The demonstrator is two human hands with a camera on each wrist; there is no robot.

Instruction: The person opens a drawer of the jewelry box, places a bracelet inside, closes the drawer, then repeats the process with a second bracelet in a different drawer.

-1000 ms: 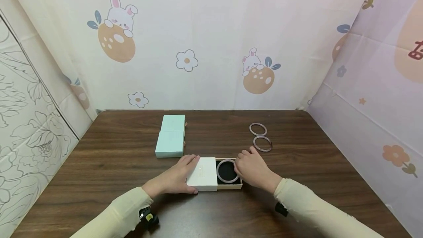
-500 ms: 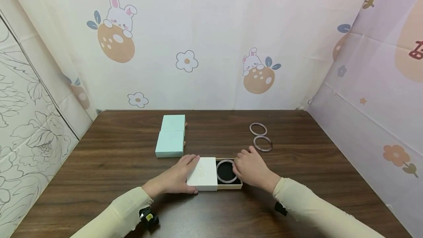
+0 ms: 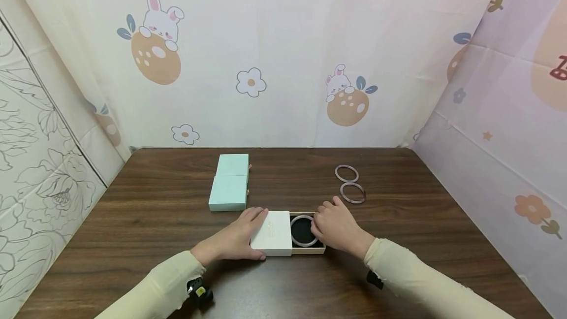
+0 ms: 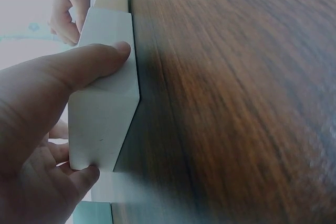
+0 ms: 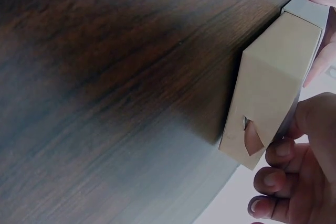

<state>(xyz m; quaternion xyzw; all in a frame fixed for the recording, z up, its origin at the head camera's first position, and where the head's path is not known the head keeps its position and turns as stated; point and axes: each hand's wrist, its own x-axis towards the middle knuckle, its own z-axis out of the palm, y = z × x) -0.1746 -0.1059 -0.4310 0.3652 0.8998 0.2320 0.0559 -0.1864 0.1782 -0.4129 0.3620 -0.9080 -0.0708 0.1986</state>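
A white gift box sleeve (image 3: 275, 235) lies on the table, its cream drawer (image 3: 308, 251) pulled partway out to the right. My left hand (image 3: 239, 235) grips the sleeve across its left end, with the thumb along the near side (image 4: 102, 124) in the left wrist view. Inside the drawer's dark lining sits a pale lilac bangle (image 3: 303, 245). The right hand (image 3: 338, 228), fingers curled, pinches the bangle's right side, though the fingertips are hidden in the head view. In the right wrist view a ribbon tab (image 5: 253, 139) shows on the drawer's end.
Two more bangles, an upper one (image 3: 336, 173) and a lower one (image 3: 354, 202), lie flat beyond the right hand. Two mint green boxes, a rear one (image 3: 232, 165) and a front one (image 3: 228, 191), stand back left. Patterned curtains (image 3: 283, 63) border the brown table (image 3: 155, 196).
The right hand and the bangle have shifted slightly left within the drawer. My left hand and the sleeve have stayed in place.
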